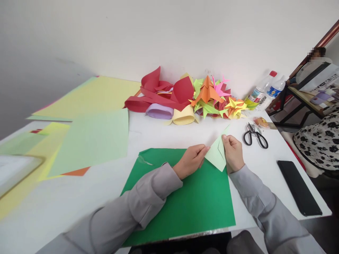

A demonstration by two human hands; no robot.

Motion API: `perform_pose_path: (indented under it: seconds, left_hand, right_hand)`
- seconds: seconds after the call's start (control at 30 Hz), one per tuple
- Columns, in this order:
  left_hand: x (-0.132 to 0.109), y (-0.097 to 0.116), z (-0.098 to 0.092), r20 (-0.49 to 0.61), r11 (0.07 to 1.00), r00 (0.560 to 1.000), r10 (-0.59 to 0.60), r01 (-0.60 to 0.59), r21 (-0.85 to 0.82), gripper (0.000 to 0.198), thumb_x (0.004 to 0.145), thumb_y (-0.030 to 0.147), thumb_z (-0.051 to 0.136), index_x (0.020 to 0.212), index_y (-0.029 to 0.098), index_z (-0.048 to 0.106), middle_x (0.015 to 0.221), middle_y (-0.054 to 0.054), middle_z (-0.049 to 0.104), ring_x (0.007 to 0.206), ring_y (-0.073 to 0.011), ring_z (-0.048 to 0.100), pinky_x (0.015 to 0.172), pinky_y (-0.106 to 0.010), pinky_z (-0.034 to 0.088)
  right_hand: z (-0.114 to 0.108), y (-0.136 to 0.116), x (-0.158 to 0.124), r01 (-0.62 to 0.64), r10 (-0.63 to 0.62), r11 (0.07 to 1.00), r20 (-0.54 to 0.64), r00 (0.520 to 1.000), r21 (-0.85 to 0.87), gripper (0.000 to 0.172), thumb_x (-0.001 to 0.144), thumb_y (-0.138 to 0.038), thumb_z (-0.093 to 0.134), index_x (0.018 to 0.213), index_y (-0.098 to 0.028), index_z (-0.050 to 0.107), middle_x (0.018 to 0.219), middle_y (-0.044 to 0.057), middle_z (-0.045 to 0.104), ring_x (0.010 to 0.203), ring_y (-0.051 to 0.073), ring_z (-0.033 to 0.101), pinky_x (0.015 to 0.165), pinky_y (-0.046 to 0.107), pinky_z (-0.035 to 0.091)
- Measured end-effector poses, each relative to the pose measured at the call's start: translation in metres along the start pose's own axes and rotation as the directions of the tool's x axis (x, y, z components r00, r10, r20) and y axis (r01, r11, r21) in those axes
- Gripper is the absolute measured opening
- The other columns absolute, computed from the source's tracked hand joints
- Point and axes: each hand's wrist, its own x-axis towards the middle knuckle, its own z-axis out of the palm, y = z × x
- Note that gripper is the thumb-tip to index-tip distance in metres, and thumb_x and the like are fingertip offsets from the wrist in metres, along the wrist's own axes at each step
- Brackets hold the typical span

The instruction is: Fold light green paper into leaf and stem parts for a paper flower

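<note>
The left hand (192,159) pinches the left corner of a folded pale green paper (215,157) between thumb and fingers, while the right hand (233,152) grips its right edge, thumb on the near face and fingers curled in. The piece is kite-shaped, with a creased flap down the middle and a narrow point rising at the top; it appears over the far right part of a dark green sheet (201,201), though whether it touches that sheet is hard to tell. It should weigh almost nothing, crisp along the folded layers yet easily bent or torn at the thin point, so the thicker edges and side corners look like the safest hold. Its matte surface probably gives fingertips fair grip. The dark green sheet lies flat and smooth, its far left corner turned over. Beyond the right hand are metal scissors (254,135) with looped black handles, and nearer the table's (71,201) right edge a slim, hard-looking black slab (299,187). Farther back, spiky folded stars (208,92) crowd beside curling red paper (159,84) and a rounded purple loop (159,112); clear plastic bottles (257,92) lean against the wall.
</note>
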Motion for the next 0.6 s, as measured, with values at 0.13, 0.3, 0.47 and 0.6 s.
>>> perform_pose_path:
  seconds: [0.13,0.3,0.47,0.6]
  left_hand:
    - [0.001,0.002,-0.002,0.013,0.990,0.999,-0.044,0.046,-0.134,0.033,0.086,0.046,0.044,0.067,0.019,0.045,0.048,0.006,0.044,0.043,-0.0098,0.043,0.045,-0.023,0.035]
    - [0.003,0.006,-0.004,-0.027,0.988,0.998,0.059,-0.062,-0.141,0.034,0.077,0.044,0.057,0.061,0.017,0.046,0.055,0.006,0.037,0.054,-0.0086,0.035,0.052,-0.023,0.032]
    - [0.002,0.007,-0.005,-0.041,0.967,0.997,0.064,-0.072,-0.244,0.039,0.076,0.043,0.062,0.055,0.016,0.043,0.056,0.005,0.033,0.056,-0.0085,0.030,0.053,-0.023,0.027]
    - [0.002,0.005,-0.006,-0.056,0.939,0.998,0.017,-0.035,-0.342,0.039,0.074,0.043,0.065,0.056,0.016,0.044,0.055,0.005,0.034,0.053,-0.0078,0.031,0.051,-0.023,0.025]
  right_hand:
    - [0.001,-0.003,-0.003,-0.064,0.061,0.998,0.122,0.991,0.023,0.045,0.078,-0.058,0.058,0.059,-0.020,0.043,0.050,-0.007,0.034,0.046,0.009,0.029,0.043,0.024,0.025]
    - [0.006,-0.008,-0.010,0.007,0.009,0.999,0.309,0.951,-0.052,0.044,0.076,-0.057,0.061,0.058,-0.019,0.047,0.049,-0.007,0.034,0.046,0.008,0.029,0.043,0.023,0.023]
    - [0.006,-0.014,-0.013,-0.097,0.090,0.995,0.386,0.918,-0.003,0.045,0.075,-0.062,0.058,0.062,-0.020,0.048,0.040,-0.009,0.034,0.037,0.007,0.027,0.037,0.023,0.018]
    - [0.005,-0.016,-0.013,-0.099,0.074,0.994,0.389,0.918,0.045,0.043,0.074,-0.061,0.062,0.064,-0.020,0.051,0.040,-0.009,0.037,0.037,0.007,0.030,0.037,0.022,0.019]
